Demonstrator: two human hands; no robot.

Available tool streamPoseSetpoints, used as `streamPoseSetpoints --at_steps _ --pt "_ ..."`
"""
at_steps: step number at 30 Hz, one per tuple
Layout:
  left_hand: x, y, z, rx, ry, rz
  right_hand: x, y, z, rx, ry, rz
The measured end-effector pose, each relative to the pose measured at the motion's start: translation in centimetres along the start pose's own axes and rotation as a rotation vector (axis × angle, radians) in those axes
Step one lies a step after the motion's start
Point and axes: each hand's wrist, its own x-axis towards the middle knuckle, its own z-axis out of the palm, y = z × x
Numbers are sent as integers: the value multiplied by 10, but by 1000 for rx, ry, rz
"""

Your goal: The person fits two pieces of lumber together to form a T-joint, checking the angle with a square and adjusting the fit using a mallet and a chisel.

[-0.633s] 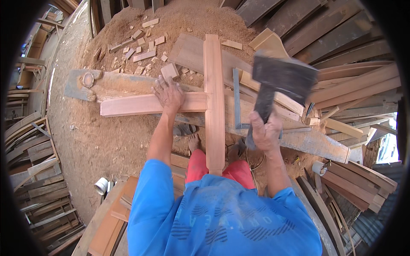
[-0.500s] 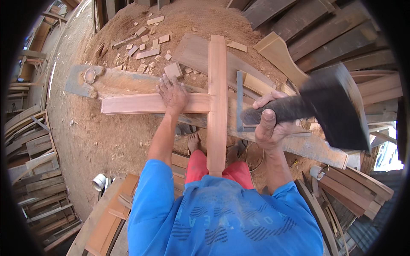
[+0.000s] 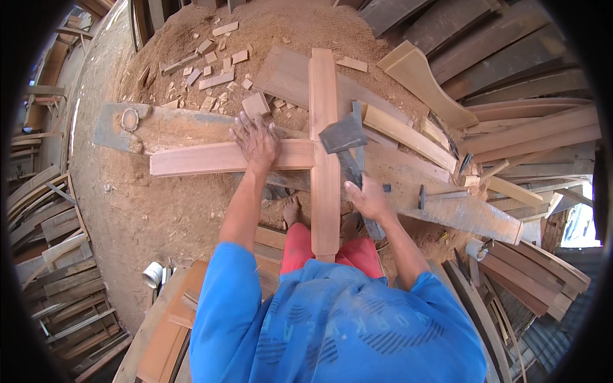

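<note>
Two pale wooden pieces meet in a T-shaped joint. The long upright piece (image 3: 325, 210) runs from near my legs to the far side, and the shorter rail (image 3: 198, 157) reaches left from it. My left hand (image 3: 257, 145) lies on top of the rail, fingers spread. My right hand (image 3: 372, 196) is wrapped round the handle of a dark mallet (image 3: 341, 134). The mallet's head is over the right edge of the upright piece, close to the joint; whether it touches the wood I cannot tell. Part of a metal square (image 3: 359, 159) shows behind the mallet.
A worn plank (image 3: 472, 216) lies beneath the work. Several small wood offcuts (image 3: 217, 80) are scattered on the sawdust at the far side. Stacked boards (image 3: 504, 57) fill the right, with a curved wooden piece (image 3: 426, 83) before them. A white cup (image 3: 152, 273) stands at lower left.
My right hand has swung the mallet leftward and down, from out at the right to the upright piece by the joint. My left hand stays on the rail.
</note>
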Motion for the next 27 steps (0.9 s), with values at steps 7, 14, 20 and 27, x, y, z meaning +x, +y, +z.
streamPoseSetpoints --at_steps 7,14,20,27 --pt "1 36 -8 -19 -267 94 -69 87 -38 627 174 191" --pt "-4 61 -3 0 -581 144 -133 229 -85 860 642 455" --pt "9 56 -1 42 -661 152 -140 342 -113 792 814 574" --pt "15 53 19 36 -626 148 -143 438 -96 24 481 760"
